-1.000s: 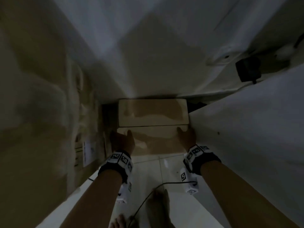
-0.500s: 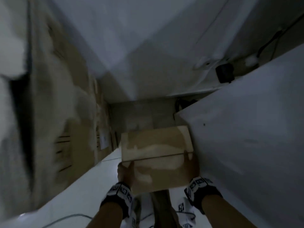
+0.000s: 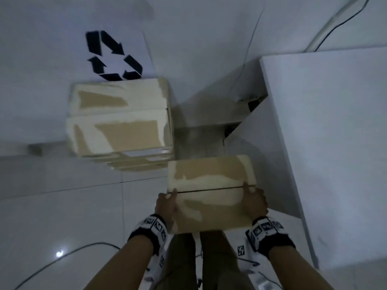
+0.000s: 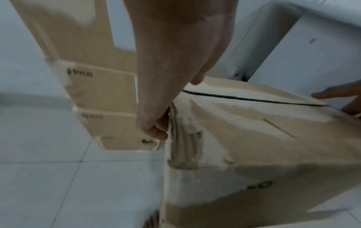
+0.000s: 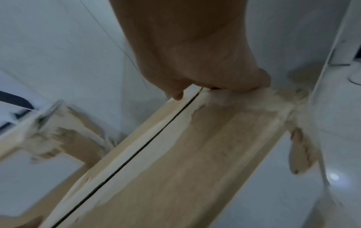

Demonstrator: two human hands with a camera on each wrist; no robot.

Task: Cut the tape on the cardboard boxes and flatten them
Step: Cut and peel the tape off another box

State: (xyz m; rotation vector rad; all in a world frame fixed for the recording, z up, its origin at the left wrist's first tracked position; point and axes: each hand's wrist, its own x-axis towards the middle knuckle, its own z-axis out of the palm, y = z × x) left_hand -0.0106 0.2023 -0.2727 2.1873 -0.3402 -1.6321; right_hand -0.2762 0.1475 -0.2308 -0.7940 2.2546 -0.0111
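I carry a brown cardboard box (image 3: 210,193) off the floor, its top flaps closed along a dark seam and covered with torn pale tape residue. My left hand (image 3: 166,206) grips its left side, thumb on top and fingers curled under the edge (image 4: 156,132). My right hand (image 3: 255,203) grips the right side, thumb on the top by the seam (image 5: 175,94). The box (image 4: 254,138) fills the lower right of the left wrist view, and its seam (image 5: 136,151) runs diagonally through the right wrist view.
A stack of closed cardboard boxes (image 3: 119,122) stands ahead on the left against a white wall with a recycling sign (image 3: 114,56). A white table or cabinet (image 3: 324,143) stands close on the right. A black cable (image 3: 52,260) lies on the white tiled floor (image 3: 62,216).
I have lifted the box from the floor and carried it back from the narrow gap. The view has swung so the stack of boxes and the recycling sign now show.
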